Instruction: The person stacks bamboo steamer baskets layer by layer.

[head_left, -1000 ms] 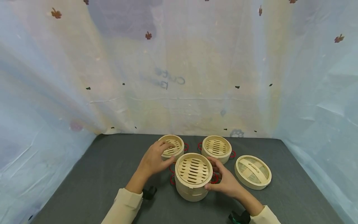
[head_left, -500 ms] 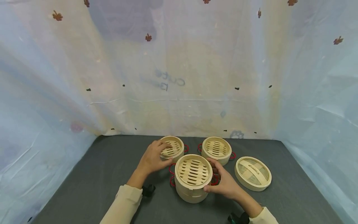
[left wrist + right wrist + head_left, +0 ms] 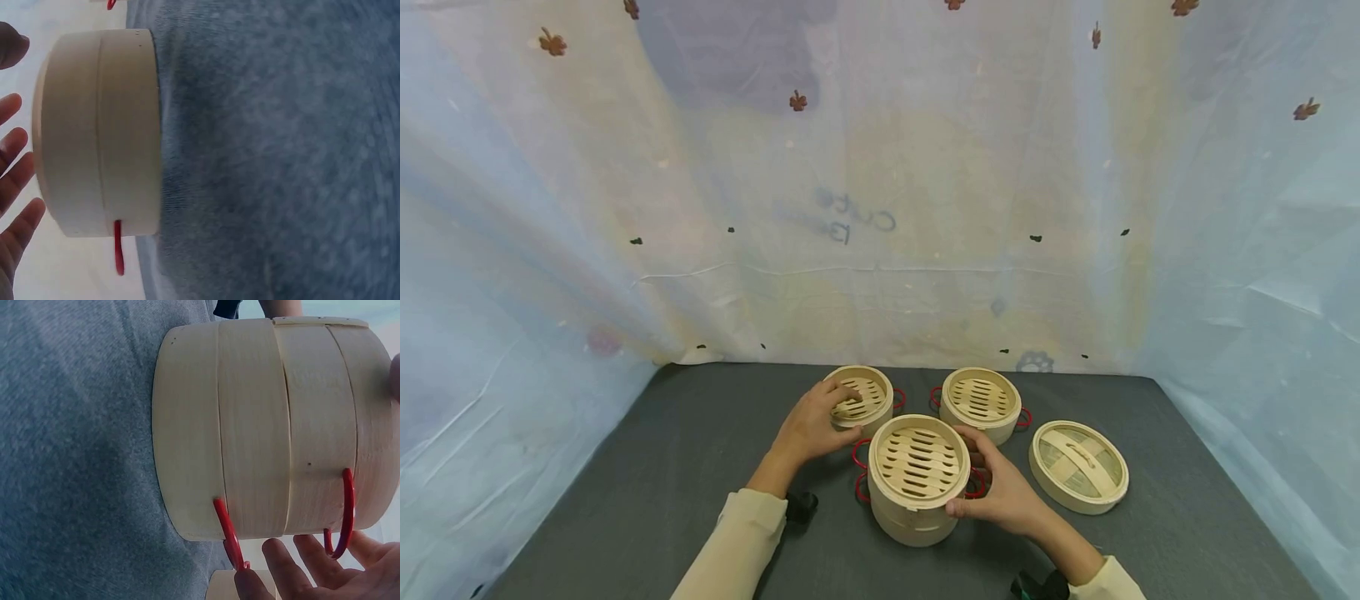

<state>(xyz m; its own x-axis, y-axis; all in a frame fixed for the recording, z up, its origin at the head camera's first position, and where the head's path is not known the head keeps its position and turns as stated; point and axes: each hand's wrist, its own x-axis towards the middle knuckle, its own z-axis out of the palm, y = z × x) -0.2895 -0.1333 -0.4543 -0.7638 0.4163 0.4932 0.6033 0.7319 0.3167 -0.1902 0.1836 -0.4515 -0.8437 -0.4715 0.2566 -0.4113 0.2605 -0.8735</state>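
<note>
Steamer stack [image 3: 917,480]: two bamboo tiers, upright near the middle of the tabletop [image 3: 655,492], slatted face up. Should be light and stiff; bare wood, so probably not very slippery. Tiers look merely seated on each other, so I'd expect the upper tier [image 3: 919,463] to shift or lift off alone. Best hold: opposed on both sidewalls, low enough to catch the bottom tier. Slats look thin; wouldn't press there. Right grip [image 3: 997,492] has the upper tier pinched, thumb in front, fingers round the back. Left grip [image 3: 812,423] is released, fingers loosely spread at the left rear basket [image 3: 871,407]; can't tell if it touches.

That basket and the right rear basket [image 3: 981,405], both single tiers, sit close behind the stack and crowd its far side. Lid [image 3: 1078,468] lies to the right, near the right grip. Smallest: red handles [image 3: 861,455] jut from the stack's sides; could snag fingers.
</note>
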